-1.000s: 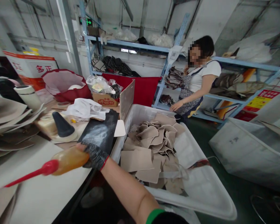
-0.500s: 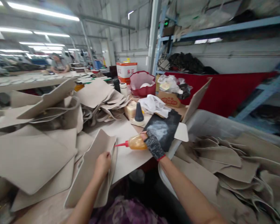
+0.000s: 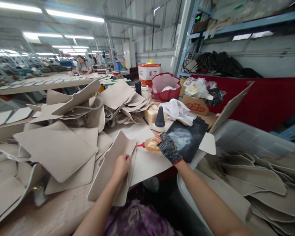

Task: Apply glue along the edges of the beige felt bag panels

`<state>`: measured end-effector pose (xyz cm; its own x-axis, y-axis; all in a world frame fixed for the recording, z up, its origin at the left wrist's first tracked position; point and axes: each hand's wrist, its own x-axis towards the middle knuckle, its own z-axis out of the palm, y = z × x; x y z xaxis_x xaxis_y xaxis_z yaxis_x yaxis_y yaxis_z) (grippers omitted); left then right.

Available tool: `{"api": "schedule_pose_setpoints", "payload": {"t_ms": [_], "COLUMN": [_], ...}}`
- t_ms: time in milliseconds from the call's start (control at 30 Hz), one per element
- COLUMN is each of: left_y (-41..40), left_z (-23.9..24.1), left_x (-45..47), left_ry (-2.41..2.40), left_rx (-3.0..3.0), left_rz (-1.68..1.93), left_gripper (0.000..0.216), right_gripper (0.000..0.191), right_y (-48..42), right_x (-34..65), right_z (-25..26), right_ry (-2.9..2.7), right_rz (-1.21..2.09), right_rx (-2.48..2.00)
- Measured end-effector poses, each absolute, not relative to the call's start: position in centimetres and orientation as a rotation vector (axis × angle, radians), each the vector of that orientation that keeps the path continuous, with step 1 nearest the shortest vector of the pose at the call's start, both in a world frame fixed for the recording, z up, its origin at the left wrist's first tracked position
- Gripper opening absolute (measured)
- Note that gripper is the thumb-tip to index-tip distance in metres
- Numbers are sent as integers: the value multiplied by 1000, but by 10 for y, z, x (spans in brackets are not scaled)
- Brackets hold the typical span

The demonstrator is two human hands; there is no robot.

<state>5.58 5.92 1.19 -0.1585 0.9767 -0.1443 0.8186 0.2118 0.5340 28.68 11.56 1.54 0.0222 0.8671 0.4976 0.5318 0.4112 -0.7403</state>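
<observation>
A folded beige leather panel (image 3: 108, 164) stands tilted on the table, its right edge pinched by my left hand (image 3: 122, 165). My right hand (image 3: 167, 148), in a dark grey fingerless glove with a red cuff, is wrapped round a clear squeeze bottle (image 3: 152, 144) of amber liquid. The bottle lies nearly level, and its red nozzle points left. The nozzle tip is at the upper right edge of the panel; whether it touches cannot be made out. Under the bottle lies a pale sheet (image 3: 145, 164).
Beige pieces (image 3: 61, 147) are heaped on the left. On the right stands a plastic bin (image 3: 236, 134) full of panels. Beyond my right hand are a black sheet (image 3: 186, 137), a dark cone-topped bottle (image 3: 160, 119) and a red basket (image 3: 166, 88). A co-worker (image 3: 83, 65) sits far back.
The camera view has swung left, so everything sits further right in the picture. Both hands keep their holds, and the nozzle stays at the panel's edge.
</observation>
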Motion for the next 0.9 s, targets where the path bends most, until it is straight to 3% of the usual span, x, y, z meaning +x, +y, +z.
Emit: {"api": "schedule_pose_setpoints", "payload": {"t_ms": [300, 900], "left_y": [57, 57], "left_z": [14, 11], "left_x": [57, 58], "left_ry": [2023, 2037], "left_rx": [1645, 1669], "left_rz": [505, 497], "left_gripper": [23, 23], "right_gripper": [19, 25], "right_y": [130, 137], "right_x": [291, 294], "right_z": [25, 14], "right_ry": [-1806, -1739], "right_rz": [415, 405], "right_rx": [-1314, -1369]}}
